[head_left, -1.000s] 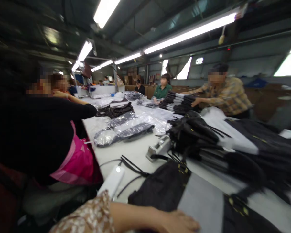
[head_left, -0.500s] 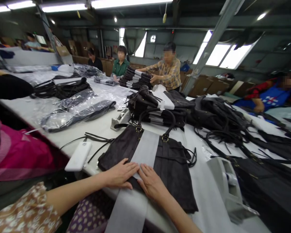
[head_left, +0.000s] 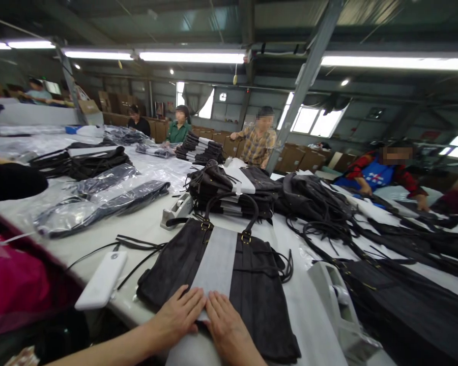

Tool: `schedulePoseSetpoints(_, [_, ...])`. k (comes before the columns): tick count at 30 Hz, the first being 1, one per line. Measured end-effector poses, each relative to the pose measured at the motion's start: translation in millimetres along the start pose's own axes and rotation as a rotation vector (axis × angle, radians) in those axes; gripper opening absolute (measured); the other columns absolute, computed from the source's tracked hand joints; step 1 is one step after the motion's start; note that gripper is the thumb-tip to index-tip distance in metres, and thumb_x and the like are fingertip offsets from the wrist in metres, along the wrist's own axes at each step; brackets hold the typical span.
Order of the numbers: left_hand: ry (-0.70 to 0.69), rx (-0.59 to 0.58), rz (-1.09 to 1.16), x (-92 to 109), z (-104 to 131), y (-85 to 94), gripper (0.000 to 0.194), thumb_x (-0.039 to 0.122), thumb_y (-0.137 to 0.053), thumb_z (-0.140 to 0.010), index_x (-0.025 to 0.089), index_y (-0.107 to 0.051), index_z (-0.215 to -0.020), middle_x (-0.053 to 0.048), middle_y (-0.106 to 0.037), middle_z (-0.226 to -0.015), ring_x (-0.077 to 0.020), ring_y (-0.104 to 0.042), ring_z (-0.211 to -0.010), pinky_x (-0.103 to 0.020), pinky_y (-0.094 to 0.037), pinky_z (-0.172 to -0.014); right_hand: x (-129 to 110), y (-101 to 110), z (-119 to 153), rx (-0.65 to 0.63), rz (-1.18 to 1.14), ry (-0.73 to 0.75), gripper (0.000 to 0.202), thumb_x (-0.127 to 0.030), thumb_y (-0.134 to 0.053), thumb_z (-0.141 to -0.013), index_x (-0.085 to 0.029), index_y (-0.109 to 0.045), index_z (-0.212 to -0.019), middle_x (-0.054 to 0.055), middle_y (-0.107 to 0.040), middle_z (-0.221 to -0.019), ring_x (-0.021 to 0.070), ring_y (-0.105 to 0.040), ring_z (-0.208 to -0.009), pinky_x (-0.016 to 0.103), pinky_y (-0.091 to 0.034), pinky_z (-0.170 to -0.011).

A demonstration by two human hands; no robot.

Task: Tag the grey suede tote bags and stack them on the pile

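Black suede-like bag (head_left: 252, 284) w/ smooth grey paper strip (head_left: 216, 264), left hand (head_left: 177, 317) & right hand (head_left: 225, 330) flat, fingers unclenched, atop.

My right hand (head_left: 229, 330) runs off the bottom edge at the wrist. The grey strip (head_left: 216, 262) disappears under both hands. The tape dispenser (head_left: 338, 310) is cut off low, its roll unclear.

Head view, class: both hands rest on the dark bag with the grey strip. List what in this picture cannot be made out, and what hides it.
- Near edge of the dark bag: covered by the left hand and right hand.
- Lower end of the grey strip: under both hands, then cut by the bottom edge.
- Tape dispenser at right: its base runs out of frame.
- White slab near the table edge: markings too small to read.
- Far bag stack: details too small.
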State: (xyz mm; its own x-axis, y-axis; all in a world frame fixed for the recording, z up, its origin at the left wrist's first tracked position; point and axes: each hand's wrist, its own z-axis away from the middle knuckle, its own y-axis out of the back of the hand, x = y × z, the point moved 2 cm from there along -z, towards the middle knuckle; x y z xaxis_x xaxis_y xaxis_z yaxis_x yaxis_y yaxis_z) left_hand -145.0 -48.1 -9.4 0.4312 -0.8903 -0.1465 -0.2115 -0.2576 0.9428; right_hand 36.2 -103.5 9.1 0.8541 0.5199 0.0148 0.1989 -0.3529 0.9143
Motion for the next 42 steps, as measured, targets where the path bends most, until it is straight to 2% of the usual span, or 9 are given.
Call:
schedulePoseSetpoints(6, [-0.009,0.031,-0.038,2.5,-0.9,1.2,0.064,0.044,-0.047,-0.091,0.021,-0.023,-0.146,-0.014,-0.045,-0.141,-0.0288,-0.043,-0.128,-0.048,-0.036,-0.102,5.5,20.7,-10.7,-0.151,-0.258,-0.108,0.034,-0.034,-0.046,-0.092,-0.017,-0.061,-0.117,0.010,-0.065,-0.118,0.0221,-0.059,-0.109,0.033,-0.048,-0.094])
schedulePoseSetpoints(9, [-0.024,0.101,-0.083,0.1,-1.3,0.2,0.065,0.048,-0.048,-0.089,0.026,-0.024,-0.145,-0.015,-0.050,-0.136,-0.0299,-0.048,-0.123,-0.048,-0.039,-0.097,32.7,37.1,-41.2,-0.245,-0.432,-0.316,0.047,-0.035,-0.025,-0.099,-0.018,-0.067,-0.087,0.003,-0.070,-0.081,0.0146,-0.064,-0.075,0.024,-0.050,-0.072])
schedulePoseSetpoints(12, [-0.050,0.208,-0.124,-1.6,-1.4,-2.2,0.060,0.052,-0.048,-0.087,0.033,-0.031,-0.141,-0.014,-0.056,-0.129,-0.0293,-0.054,-0.115,-0.047,-0.043,-0.092,76.0,42.8,-87.3,-0.168,-0.343,-0.461,0.050,-0.037,-0.018,-0.099,-0.016,-0.064,-0.106,0.007,-0.069,-0.101,0.0168,-0.063,-0.094,0.026,-0.047,-0.085])
schedulePoseSetpoints(16, [-0.035,0.332,-0.173,-2.7,-5.7,-7.8,0.048,0.048,-0.051,-0.087,0.040,-0.042,-0.133,-0.008,-0.063,-0.120,-0.0257,-0.058,-0.109,-0.042,-0.046,-0.088,125.9,17.7,-142.2,-0.187,-0.176,-0.541,0.052,-0.036,-0.022,-0.098,-0.009,-0.039,-0.139,0.015,-0.042,-0.142,0.0213,-0.035,-0.134,0.032,-0.027,-0.109])
schedulePoseSetpoints(21, [0.049,0.585,-0.196,-3.8,-12.6,-11.8,0.036,0.045,-0.056,-0.085,0.047,-0.051,-0.120,0.001,-0.069,-0.105,-0.0197,-0.061,-0.099,-0.038,-0.045,-0.090,143.8,-35.8,-155.2,-0.382,-0.034,-0.604,0.059,-0.047,-0.027,-0.095,-0.019,-0.025,-0.146,0.017,-0.019,-0.153,0.0332,-0.016,-0.140,0.057,-0.011,-0.108])
schedulePoseSetpoints(24, [0.027,0.487,-0.164,-4.5,-10.4,-6.5,0.040,0.046,-0.053,-0.085,0.045,-0.048,-0.125,-0.003,-0.067,-0.112,-0.0231,-0.059,-0.104,-0.042,-0.043,-0.091,143.0,-52.2,-149.4,-0.470,-0.024,-0.606,0.058,-0.049,-0.020,-0.096,-0.020,-0.023,-0.147,0.017,-0.019,-0.153,0.0327,-0.017,-0.140,0.060,-0.011,-0.107])
schedulePoseSetpoints(30, [-0.037,0.035,0.007,-7.4,2.1,7.0,0.056,0.039,-0.045,-0.090,0.038,-0.026,-0.142,-0.016,-0.045,-0.138,-0.0330,-0.048,-0.120,-0.054,-0.036,-0.095,127.6,-37.4,-144.2,-0.576,-0.099,-0.557,0.058,-0.045,-0.025,-0.096,-0.019,-0.019,-0.148,0.017,-0.013,-0.154,0.0328,-0.011,-0.141,0.060,-0.012,-0.107])
schedulePoseSetpoints(37, [-0.019,-0.013,0.073,-4.6,3.6,8.6,0.051,0.037,-0.045,-0.092,0.036,-0.031,-0.141,-0.016,-0.042,-0.140,-0.0319,-0.042,-0.125,-0.053,-0.031,-0.100,36.7,37.8,-52.1,-0.697,-0.293,-0.302,0.051,-0.040,-0.039,-0.092,-0.024,-0.039,-0.140,0.011,-0.031,-0.150,0.0238,-0.026,-0.138,0.046,-0.024,-0.110])
schedulePoseSetpoints(42, [-0.046,0.012,0.040,-3.3,5.1,11.6,0.049,0.034,-0.044,-0.093,0.035,-0.033,-0.141,-0.015,-0.043,-0.140,-0.0320,-0.043,-0.123,-0.051,-0.034,-0.098,-20.7,68.6,21.8,-0.486,-0.256,-0.108,0.070,-0.016,-0.050,-0.077,-0.029,-0.033,-0.143,0.006,-0.029,-0.151,0.0254,-0.026,-0.138,0.048,-0.022,-0.111])
